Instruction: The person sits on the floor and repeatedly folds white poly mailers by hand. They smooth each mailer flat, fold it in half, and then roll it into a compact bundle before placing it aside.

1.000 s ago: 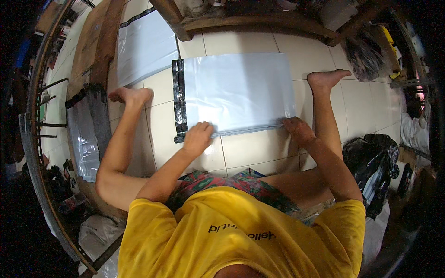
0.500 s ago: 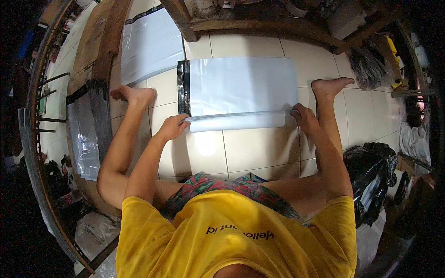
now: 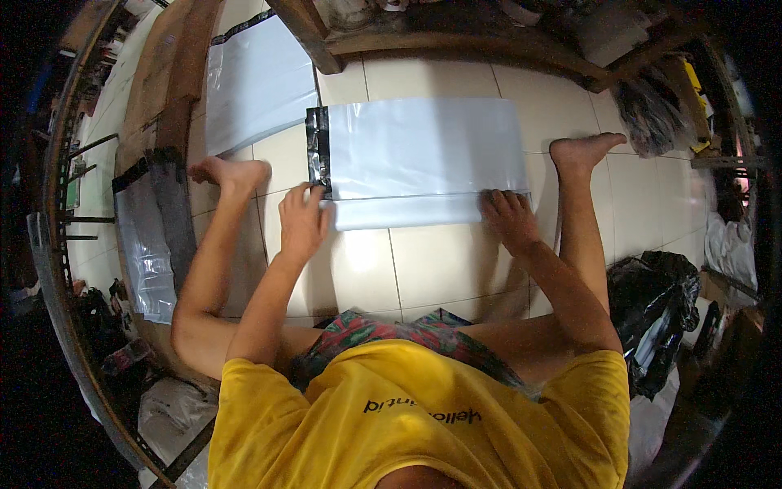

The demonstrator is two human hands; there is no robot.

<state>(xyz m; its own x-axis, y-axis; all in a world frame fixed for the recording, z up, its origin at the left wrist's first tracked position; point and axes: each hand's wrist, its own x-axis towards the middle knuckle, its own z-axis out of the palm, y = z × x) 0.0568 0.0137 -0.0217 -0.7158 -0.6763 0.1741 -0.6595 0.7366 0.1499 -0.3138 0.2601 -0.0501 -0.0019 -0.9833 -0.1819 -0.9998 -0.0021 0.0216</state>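
Observation:
A white plastic mailer bag point(image 3: 423, 151) with a dark strip along its left end lies flat on the tiled floor between my bare feet. Its near edge is folded up into a narrow band point(image 3: 403, 212). My left hand point(image 3: 303, 220) presses the left end of that fold, by the dark strip. My right hand point(image 3: 507, 216) lies flat on the right end of the fold. Both hands rest palm down on the bag with fingers spread.
Another white mailer point(image 3: 257, 81) lies at the upper left beside wooden boards point(image 3: 175, 90). More plastic bags point(image 3: 151, 244) lie at the left. A wooden frame point(image 3: 456, 41) crosses the far side. A black bag point(image 3: 660, 310) sits at the right.
The bag's near edge has been folded upward, away from me, and both hands have moved forward with it, pressing the fold flat.

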